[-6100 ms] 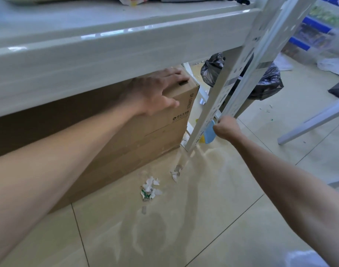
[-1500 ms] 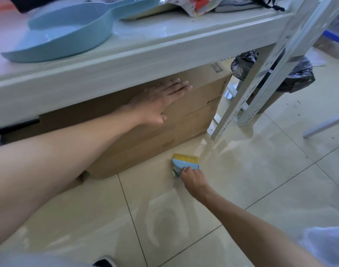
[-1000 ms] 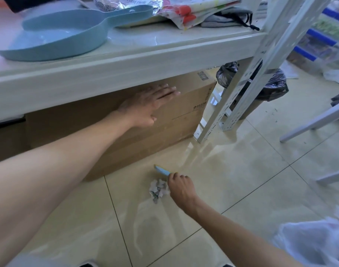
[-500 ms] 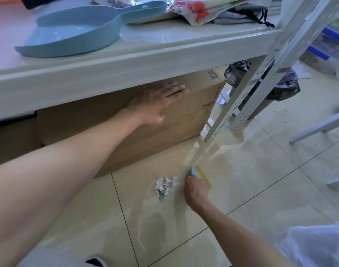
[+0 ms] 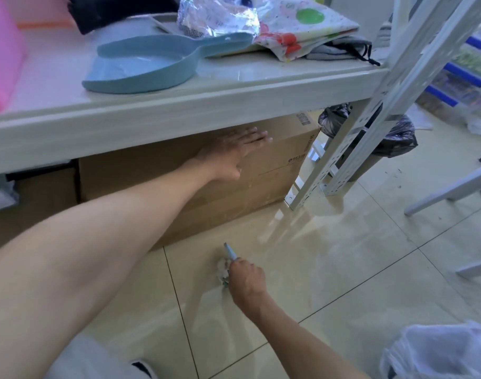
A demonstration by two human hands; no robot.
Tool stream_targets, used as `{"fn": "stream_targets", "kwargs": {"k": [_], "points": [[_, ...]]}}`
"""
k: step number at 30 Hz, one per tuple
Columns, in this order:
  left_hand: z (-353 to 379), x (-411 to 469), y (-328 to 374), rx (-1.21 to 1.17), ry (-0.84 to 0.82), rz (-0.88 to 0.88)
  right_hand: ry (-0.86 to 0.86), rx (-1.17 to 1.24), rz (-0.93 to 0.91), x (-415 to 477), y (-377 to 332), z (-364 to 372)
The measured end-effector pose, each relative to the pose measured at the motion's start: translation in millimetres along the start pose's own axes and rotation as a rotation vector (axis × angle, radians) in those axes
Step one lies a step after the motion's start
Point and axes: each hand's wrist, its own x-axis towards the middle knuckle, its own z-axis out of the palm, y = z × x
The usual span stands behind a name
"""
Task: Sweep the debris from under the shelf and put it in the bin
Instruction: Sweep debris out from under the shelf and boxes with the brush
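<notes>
My right hand (image 5: pixel 247 279) grips a small blue brush (image 5: pixel 230 250) low on the tiled floor, its head pressed against a little heap of torn white paper debris (image 5: pixel 222 269) that my fingers partly hide. My left hand (image 5: pixel 235 151) lies flat, fingers spread, on the front of a cardboard box (image 5: pixel 274 170) under the shelf (image 5: pixel 157 116). A blue dustpan (image 5: pixel 151 64) rests on top of the shelf. A bin lined with a black bag (image 5: pixel 395 138) stands behind the shelf's right posts. A bin with a clear bag (image 5: pixel 438 354) shows at the bottom right corner.
White perforated shelf posts (image 5: pixel 340 160) slant down to the floor right of the box. A white leg (image 5: pixel 447 187) crosses the floor at right. Foil, a printed bag and dark cloth lie on the shelf top. Small specks dot the floor near the black bin.
My right hand has swept the brush leftward into the paper heap, which it now partly covers. My left hand stays flat on the box. The view has tilted up, showing more shelf top.
</notes>
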Motion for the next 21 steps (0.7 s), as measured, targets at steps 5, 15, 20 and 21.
{"fn": "stream_targets", "kwargs": {"k": [5,15,20,21], "points": [[-16,-20,19,-0.098,-0.072,-0.131,0.043,0.015,0.102,-16,19,-37],[-58,-120,56,-0.258,-0.083,-0.378,0.134,0.227,0.233,-71,34,-108],[-58,-176,76,-0.238,-0.175,-0.479,0.251,0.231,0.241,-93,36,-148],[-60,-183,78,-0.245,-0.194,-0.497,0.267,0.225,0.229,-97,34,-156]]}}
